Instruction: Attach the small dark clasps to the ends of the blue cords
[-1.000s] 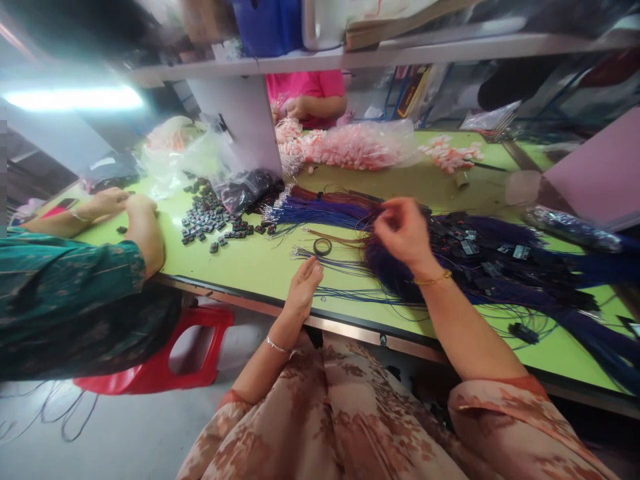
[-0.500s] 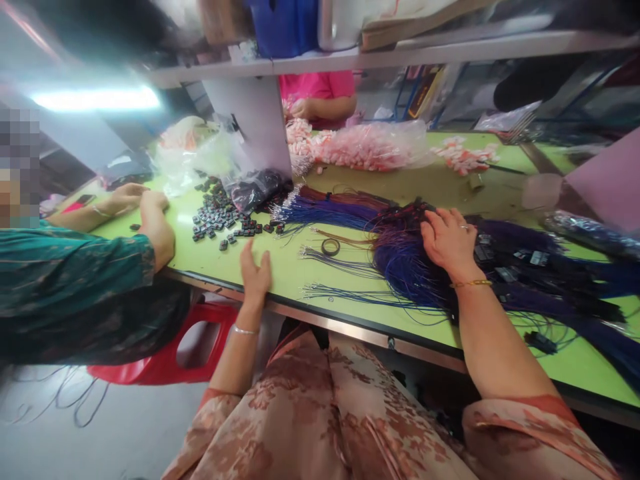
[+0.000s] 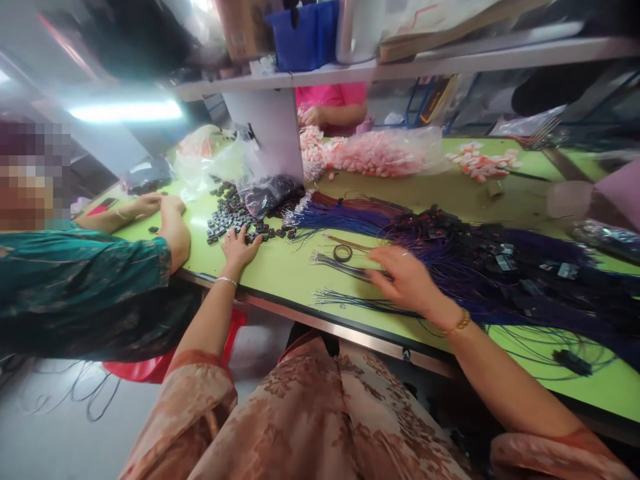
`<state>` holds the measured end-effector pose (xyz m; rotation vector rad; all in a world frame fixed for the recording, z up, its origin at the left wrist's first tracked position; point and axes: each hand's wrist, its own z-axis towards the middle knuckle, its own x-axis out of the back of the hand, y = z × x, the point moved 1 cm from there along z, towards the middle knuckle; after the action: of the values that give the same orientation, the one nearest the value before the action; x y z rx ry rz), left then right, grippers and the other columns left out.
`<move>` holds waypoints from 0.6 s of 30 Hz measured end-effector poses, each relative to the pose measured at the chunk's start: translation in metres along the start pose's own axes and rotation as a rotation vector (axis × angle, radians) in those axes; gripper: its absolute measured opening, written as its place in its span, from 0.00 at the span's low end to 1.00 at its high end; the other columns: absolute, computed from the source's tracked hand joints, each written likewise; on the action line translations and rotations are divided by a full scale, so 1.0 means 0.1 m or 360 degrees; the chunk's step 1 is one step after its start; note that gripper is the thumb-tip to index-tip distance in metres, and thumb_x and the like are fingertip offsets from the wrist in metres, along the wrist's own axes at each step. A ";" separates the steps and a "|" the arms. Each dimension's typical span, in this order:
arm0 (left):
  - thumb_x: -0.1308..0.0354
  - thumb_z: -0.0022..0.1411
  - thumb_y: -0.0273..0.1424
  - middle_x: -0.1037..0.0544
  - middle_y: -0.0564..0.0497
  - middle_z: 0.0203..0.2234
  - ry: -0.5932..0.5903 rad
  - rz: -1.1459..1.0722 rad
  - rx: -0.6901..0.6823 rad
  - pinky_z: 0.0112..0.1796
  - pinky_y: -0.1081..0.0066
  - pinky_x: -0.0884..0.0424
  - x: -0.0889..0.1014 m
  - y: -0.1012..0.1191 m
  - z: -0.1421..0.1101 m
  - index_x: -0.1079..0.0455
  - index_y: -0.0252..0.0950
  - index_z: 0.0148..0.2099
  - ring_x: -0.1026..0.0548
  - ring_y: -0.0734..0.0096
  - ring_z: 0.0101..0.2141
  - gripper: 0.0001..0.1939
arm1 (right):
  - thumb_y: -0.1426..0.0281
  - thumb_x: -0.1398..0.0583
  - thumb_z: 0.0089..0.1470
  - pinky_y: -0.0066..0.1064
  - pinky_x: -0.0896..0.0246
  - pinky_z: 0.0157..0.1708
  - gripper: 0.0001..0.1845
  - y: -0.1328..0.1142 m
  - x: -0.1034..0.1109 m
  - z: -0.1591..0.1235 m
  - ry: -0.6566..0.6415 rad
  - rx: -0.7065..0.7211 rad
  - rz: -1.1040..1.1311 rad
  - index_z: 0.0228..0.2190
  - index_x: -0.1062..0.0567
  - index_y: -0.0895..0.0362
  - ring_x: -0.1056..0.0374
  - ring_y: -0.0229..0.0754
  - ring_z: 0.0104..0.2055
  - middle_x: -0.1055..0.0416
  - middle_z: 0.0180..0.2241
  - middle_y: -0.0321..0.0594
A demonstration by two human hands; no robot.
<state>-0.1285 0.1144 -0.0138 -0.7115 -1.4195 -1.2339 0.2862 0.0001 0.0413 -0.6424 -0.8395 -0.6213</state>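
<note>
My left hand (image 3: 240, 248) rests with its fingers spread at the near edge of a pile of small black plastic connector housings (image 3: 233, 215), fingertips touching some of them. My right hand (image 3: 407, 277) is over the wires, thumb and fingers apart, pointing left; I see nothing held in it. Beneath and beside it lie thin bundles of dark wires (image 3: 345, 268) with bare metal terminals at their left ends. A dark roll of tape (image 3: 343, 253) lies just left of this hand. Farther right spreads a large heap of blue-purple wires with black connectors (image 3: 520, 267).
A co-worker in a green sleeve (image 3: 100, 273) sits at left, forearms on the green table (image 3: 295, 283). Another person in pink (image 3: 333, 100) is across the table. A bag of pink-white pieces (image 3: 380, 153) lies at the back. A shelf (image 3: 400, 72) with a blue bin (image 3: 305, 37) hangs above.
My left hand has moved forward and left onto the black housings. My right hand has come off the wire heap, moving left and toward me. The view has shifted slightly.
</note>
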 end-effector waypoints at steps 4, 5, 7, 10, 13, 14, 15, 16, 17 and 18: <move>0.57 0.59 0.56 0.46 0.39 0.65 0.0005 -0.0039 -0.0143 0.59 0.43 0.56 -0.16 0.28 -0.25 0.45 0.38 0.66 0.53 0.41 0.64 0.40 | 0.66 0.47 0.60 0.36 0.42 0.42 0.12 -0.37 -0.37 0.01 -0.0627 0.0170 0.0100 0.38 0.26 0.57 0.36 0.45 0.41 0.29 0.38 0.47; 0.57 0.60 0.56 0.45 0.39 0.65 0.0005 -0.0054 -0.0195 0.59 0.44 0.54 -0.18 0.35 -0.34 0.44 0.39 0.65 0.52 0.41 0.64 0.38 | 0.65 0.47 0.60 0.35 0.43 0.41 0.12 -0.42 -0.44 0.01 -0.0720 0.0154 0.0090 0.38 0.26 0.58 0.36 0.45 0.40 0.30 0.37 0.47; 0.55 0.60 0.54 0.43 0.40 0.64 0.0086 -0.0085 -0.0345 0.60 0.48 0.52 -0.20 0.43 -0.46 0.40 0.39 0.63 0.48 0.45 0.63 0.36 | 0.62 0.46 0.60 0.34 0.45 0.40 0.13 -0.46 -0.52 0.00 -0.0807 0.0095 0.0073 0.38 0.27 0.58 0.37 0.45 0.40 0.32 0.37 0.47; 0.57 0.63 0.51 0.42 0.41 0.63 0.0385 -0.0113 -0.0399 0.60 0.54 0.50 -0.08 0.34 -0.40 0.36 0.39 0.61 0.44 0.52 0.61 0.32 | 0.62 0.46 0.60 0.33 0.46 0.39 0.14 -0.44 -0.55 -0.01 -0.0828 0.0034 0.0060 0.38 0.28 0.58 0.38 0.45 0.40 0.33 0.37 0.47; 0.58 0.63 0.50 0.42 0.40 0.63 0.0535 -0.0075 -0.0135 0.60 0.51 0.53 0.13 -0.04 -0.07 0.37 0.36 0.61 0.46 0.51 0.62 0.32 | 0.64 0.45 0.60 0.33 0.47 0.39 0.11 -0.41 -0.55 -0.02 -0.0860 -0.0009 0.0050 0.37 0.28 0.58 0.39 0.44 0.40 0.34 0.37 0.46; 0.57 0.63 0.50 0.43 0.38 0.64 0.0523 -0.0055 0.0002 0.60 0.49 0.54 0.19 -0.19 0.07 0.39 0.34 0.62 0.47 0.48 0.63 0.33 | 0.65 0.45 0.60 0.32 0.47 0.38 0.10 -0.41 -0.55 -0.02 -0.0874 -0.0026 0.0059 0.36 0.28 0.58 0.39 0.44 0.39 0.33 0.37 0.46; 0.56 0.62 0.51 0.45 0.36 0.64 0.0465 -0.0037 0.0125 0.60 0.47 0.55 0.24 -0.34 0.20 0.40 0.34 0.63 0.49 0.46 0.63 0.35 | 0.66 0.45 0.60 0.32 0.48 0.38 0.09 -0.41 -0.55 -0.01 -0.0886 -0.0044 0.0078 0.35 0.28 0.58 0.39 0.43 0.39 0.33 0.37 0.46; 0.57 0.61 0.52 0.46 0.35 0.65 0.0367 -0.0026 0.0234 0.60 0.46 0.56 0.26 -0.46 0.31 0.42 0.33 0.64 0.51 0.44 0.64 0.36 | 0.68 0.45 0.59 0.32 0.48 0.38 0.08 -0.42 -0.55 -0.01 -0.0896 -0.0058 0.0104 0.35 0.28 0.58 0.39 0.43 0.39 0.33 0.36 0.45; 0.58 0.62 0.52 0.47 0.35 0.65 0.0253 -0.0018 0.0306 0.60 0.45 0.56 0.27 -0.56 0.40 0.43 0.33 0.64 0.52 0.43 0.64 0.37 | 0.69 0.45 0.59 0.31 0.48 0.37 0.07 -0.43 -0.56 -0.01 -0.0900 -0.0066 0.0131 0.34 0.28 0.58 0.38 0.42 0.38 0.33 0.36 0.45; 0.60 0.62 0.51 0.46 0.35 0.65 0.0164 -0.0006 0.0326 0.60 0.45 0.57 0.27 -0.62 0.46 0.44 0.33 0.65 0.51 0.44 0.64 0.37 | 0.70 0.46 0.59 0.31 0.48 0.37 0.07 -0.43 -0.56 0.00 -0.0900 -0.0071 0.0150 0.34 0.28 0.58 0.38 0.42 0.38 0.32 0.35 0.44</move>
<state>-0.2064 0.1343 -0.0020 -0.4985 -1.4373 -1.0934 0.2259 -0.0147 0.0065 -0.9126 -1.3138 -0.3729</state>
